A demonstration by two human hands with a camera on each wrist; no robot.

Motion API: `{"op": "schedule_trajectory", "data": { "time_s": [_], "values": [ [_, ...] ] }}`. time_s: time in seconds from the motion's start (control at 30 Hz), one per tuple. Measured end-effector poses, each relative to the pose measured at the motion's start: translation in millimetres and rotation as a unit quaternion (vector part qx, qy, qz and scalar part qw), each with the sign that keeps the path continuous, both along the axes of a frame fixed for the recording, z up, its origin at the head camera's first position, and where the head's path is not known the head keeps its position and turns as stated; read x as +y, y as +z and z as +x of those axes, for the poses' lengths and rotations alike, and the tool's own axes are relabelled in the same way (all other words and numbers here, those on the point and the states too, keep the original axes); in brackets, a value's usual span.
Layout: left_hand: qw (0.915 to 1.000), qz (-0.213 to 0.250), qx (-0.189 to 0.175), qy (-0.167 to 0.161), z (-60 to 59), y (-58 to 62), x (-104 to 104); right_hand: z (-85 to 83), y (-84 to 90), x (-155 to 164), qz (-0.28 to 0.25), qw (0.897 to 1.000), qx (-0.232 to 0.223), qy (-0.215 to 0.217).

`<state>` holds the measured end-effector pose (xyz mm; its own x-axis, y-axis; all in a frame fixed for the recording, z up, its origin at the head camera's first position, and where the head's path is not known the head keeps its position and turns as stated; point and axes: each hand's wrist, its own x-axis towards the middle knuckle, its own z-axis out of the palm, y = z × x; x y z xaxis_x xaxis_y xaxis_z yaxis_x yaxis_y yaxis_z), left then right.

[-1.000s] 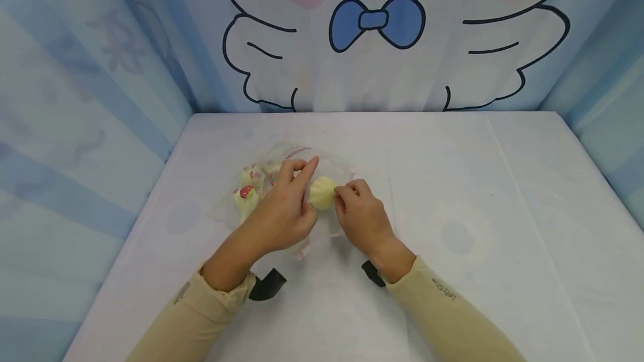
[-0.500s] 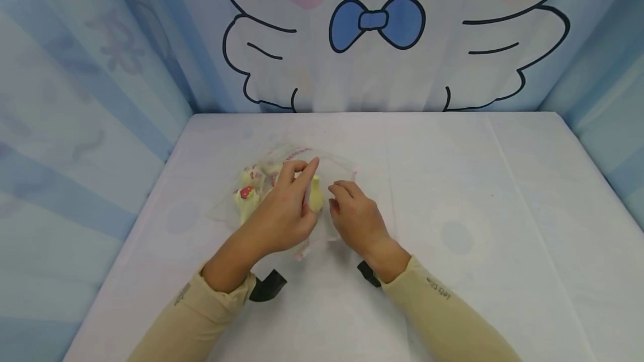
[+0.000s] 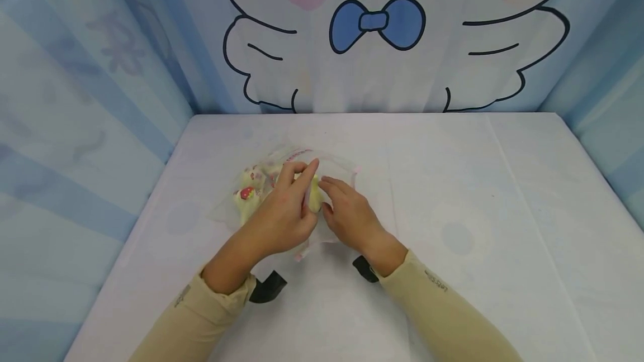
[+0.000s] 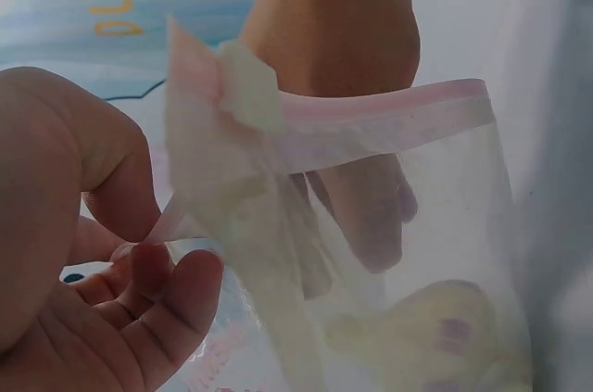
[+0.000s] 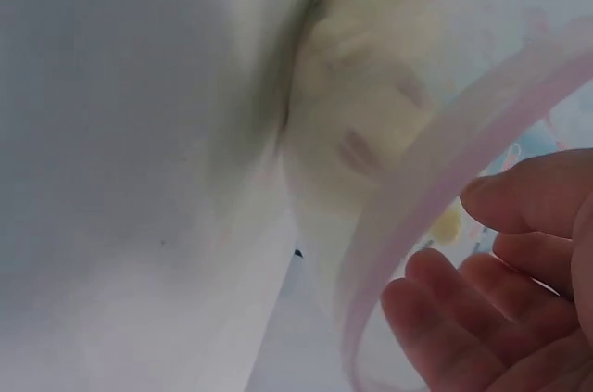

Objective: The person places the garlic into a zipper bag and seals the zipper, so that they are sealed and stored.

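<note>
A translucent zip bag (image 3: 336,167) with a pink strip along its mouth (image 4: 389,100) lies on the table. My left hand (image 3: 282,214) pinches the edge of the bag's mouth between thumb and fingers. A white slider (image 4: 250,91) sits on the strip. Pale yellow figures (image 3: 247,197) with red and pink details show inside, left of the left hand. Another yellow piece (image 3: 315,194) is just within the mouth, partly hidden by the left hand. My right hand (image 3: 353,215) reaches into the opening with fingers apart; through the plastic, its fingertips (image 4: 375,248) hang above a yellow figure (image 4: 435,327).
The white-covered table (image 3: 478,211) stretches out around the bag. A patterned curtain (image 3: 377,71) with a blue bow tie stands behind it, and another blue curtain (image 3: 75,155) hangs at the left. Black straps (image 3: 268,287) are on both wrists.
The right hand has let go of the round yellow piece, which has moved left into the bag's mouth. That hand has followed it left with fingers loosening. The left hand keeps its place.
</note>
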<state>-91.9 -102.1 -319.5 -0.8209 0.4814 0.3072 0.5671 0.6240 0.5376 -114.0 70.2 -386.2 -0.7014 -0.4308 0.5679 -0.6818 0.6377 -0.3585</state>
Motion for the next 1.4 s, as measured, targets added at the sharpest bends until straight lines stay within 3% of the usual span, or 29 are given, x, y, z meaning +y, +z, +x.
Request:
{"op": "schedule_trajectory", "data": {
  "time_s": [0.23, 0.43, 0.67, 0.83, 1.0, 1.17, 1.4],
  "values": [
    [1.0000, 0.003, 0.000, -0.007, 0.4, -1.0, 0, -8.9, 7.0, -5, 0.032, 0.997, -0.056, 0.036],
    [1.0000, 0.000, -0.004, -0.002, 0.7, -1.3, 0, -8.6, 10.8, -6, 0.053, 0.994, -0.092, 0.027],
    [1.0000, 0.001, 0.002, -0.003, 0.5, -1.7, 0, -5.4, 8.7, -5, 0.053, 0.995, -0.079, 0.017],
    [1.0000, 0.002, 0.002, -0.003, 0.3, -2.1, 0, -4.1, 11.8, -4, 0.074, 0.992, -0.104, 0.012],
    [1.0000, 0.002, 0.001, -0.003, -0.3, -2.5, 0, -5.0, 6.1, -3, 0.087, 0.992, -0.088, 0.018],
    [1.0000, 0.000, 0.002, -0.004, -0.6, -2.3, 0, -1.8, 8.6, -6, 0.091, 0.989, -0.111, 0.014],
    [1.0000, 0.000, 0.006, -0.008, -0.5, -2.5, 0, 1.2, 2.5, -7, 0.062, 0.993, -0.098, 0.018]
  ]
}}
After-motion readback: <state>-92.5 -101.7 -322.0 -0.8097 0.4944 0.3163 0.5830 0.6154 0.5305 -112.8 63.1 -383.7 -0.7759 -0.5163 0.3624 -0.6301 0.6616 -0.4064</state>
